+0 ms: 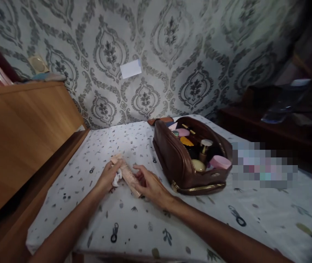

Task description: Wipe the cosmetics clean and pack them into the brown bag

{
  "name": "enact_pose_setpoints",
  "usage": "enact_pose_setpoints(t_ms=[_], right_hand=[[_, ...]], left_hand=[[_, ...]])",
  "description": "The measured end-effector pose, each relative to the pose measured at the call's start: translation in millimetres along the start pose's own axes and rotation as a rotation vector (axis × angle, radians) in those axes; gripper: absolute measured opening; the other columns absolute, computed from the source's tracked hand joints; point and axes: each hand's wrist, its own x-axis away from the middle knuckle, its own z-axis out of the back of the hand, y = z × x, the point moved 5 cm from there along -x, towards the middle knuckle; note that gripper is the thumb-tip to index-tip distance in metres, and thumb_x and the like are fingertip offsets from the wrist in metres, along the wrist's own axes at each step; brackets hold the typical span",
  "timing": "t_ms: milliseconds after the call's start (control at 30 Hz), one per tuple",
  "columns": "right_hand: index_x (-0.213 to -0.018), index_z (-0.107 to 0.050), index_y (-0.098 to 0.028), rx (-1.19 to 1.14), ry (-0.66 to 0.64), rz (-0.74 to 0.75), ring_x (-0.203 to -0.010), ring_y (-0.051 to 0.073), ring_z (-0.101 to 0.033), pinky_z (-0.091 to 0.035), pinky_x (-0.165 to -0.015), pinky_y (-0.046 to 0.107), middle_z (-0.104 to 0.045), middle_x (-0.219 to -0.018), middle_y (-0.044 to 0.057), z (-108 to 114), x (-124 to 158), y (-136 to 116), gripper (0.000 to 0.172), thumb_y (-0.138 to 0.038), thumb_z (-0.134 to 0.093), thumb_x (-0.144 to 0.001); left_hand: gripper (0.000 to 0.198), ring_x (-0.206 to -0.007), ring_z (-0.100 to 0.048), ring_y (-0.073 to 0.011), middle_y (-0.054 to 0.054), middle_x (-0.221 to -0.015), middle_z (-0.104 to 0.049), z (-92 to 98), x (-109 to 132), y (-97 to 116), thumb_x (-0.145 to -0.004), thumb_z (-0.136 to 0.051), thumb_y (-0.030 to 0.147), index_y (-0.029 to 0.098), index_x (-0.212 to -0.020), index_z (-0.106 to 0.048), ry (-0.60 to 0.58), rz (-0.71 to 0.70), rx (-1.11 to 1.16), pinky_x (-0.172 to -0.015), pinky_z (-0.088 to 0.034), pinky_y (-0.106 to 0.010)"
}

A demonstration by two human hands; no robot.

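Observation:
A long, slim pale-pink box [130, 176], probably cosmetic packaging, lies slantwise between my two hands just above the patterned cloth. My left hand [108, 177] is closed around its far end, with a crumpled white tissue or cloth [117, 179] bunched under the fingers. At the near end, my right hand [153, 186] has its thumb and fingertips against the box's side, the index finger partly raised. Right of my hands stands a brown makeup bag [169, 160], unzipped, with a pink round container [220, 162], a cream-coloured round item [199, 166] and a silver-capped bottle [206, 145] inside.
The white printed cloth [134, 226] covers the surface under everything. A wooden panel [27, 135] borders the left side. A blurred-out patch [265, 166] hides items right of the bag. Farther right, a clear bottle [285, 102] stands on dark furniture. Patterned wallpaper rises behind.

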Motion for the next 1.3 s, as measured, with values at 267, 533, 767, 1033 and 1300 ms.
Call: enact_pose_setpoints(t_ms=[267, 533, 767, 1033, 1300], right_hand=[[-0.105, -0.059, -0.018, 0.173, -0.012, 0.090, -0.088, 0.020, -0.060, -0.047, -0.080, 0.034, -0.063, -0.098, 0.006, -0.9, 5.5, -13.0, 0.023, -0.026, -0.061, -0.083], [-0.125, -0.047, -0.011, 0.384, 0.012, -0.043, -0.104, 0.032, -0.061, -0.046, -0.092, 0.044, -0.066, -0.112, 0.018, -10.7, 8.8, -2.6, 0.062, -0.025, -0.068, -0.067], [-0.141, -0.034, -0.012, 0.329, 0.088, -0.004, -0.100, 0.030, -0.065, -0.050, -0.087, 0.041, -0.069, -0.106, 0.015, -8.2, 6.8, 6.1, 0.078, -0.021, -0.062, -0.069], [-0.142, -0.037, -0.013, 0.294, 0.090, -0.042, -0.084, 0.024, -0.062, -0.050, -0.076, 0.036, -0.063, -0.094, 0.007, -8.8, 9.7, 9.1, 0.078, -0.020, -0.067, -0.070], [-0.125, -0.052, -0.018, 0.354, 0.064, 0.004, -0.084, 0.022, -0.059, -0.048, -0.076, 0.034, -0.062, -0.096, 0.007, -5.2, 10.1, 5.5, 0.052, -0.018, -0.066, -0.075]], left_hand=[[0.041, -0.090, -0.064, -0.0205, -0.003, -0.092, -0.064, 63.5, 11.7, 3.0, -0.090, -0.049, 0.061, 0.022, -0.103, -0.053, 0.261, -0.190, -0.279, -0.079, -0.051, -0.033], [0.032, -0.111, -0.059, -0.0237, -0.013, -0.115, -0.065, -31.5, 84.7, 11.4, -0.101, -0.034, 0.018, 0.016, -0.126, -0.053, -0.256, -1.231, -0.953, -0.092, -0.046, -0.039], [0.024, -0.087, -0.059, -0.0208, -0.007, -0.094, -0.067, -44.3, 71.1, 11.8, -0.103, -0.035, 0.023, 0.015, -0.109, -0.057, -0.312, -1.269, -1.078, -0.088, -0.041, -0.041], [0.034, -0.086, -0.056, -0.0223, -0.007, -0.089, -0.067, -20.6, 31.7, 5.6, -0.104, -0.031, 0.033, 0.017, -0.103, -0.061, -0.327, -1.100, -1.086, -0.086, -0.040, -0.041], [0.037, -0.089, -0.057, -0.0221, -0.007, -0.093, -0.063, 14.4, -1.5, 1.0, -0.104, -0.029, 0.039, 0.019, -0.098, -0.060, -0.282, -0.949, -1.111, -0.082, -0.045, -0.037]])
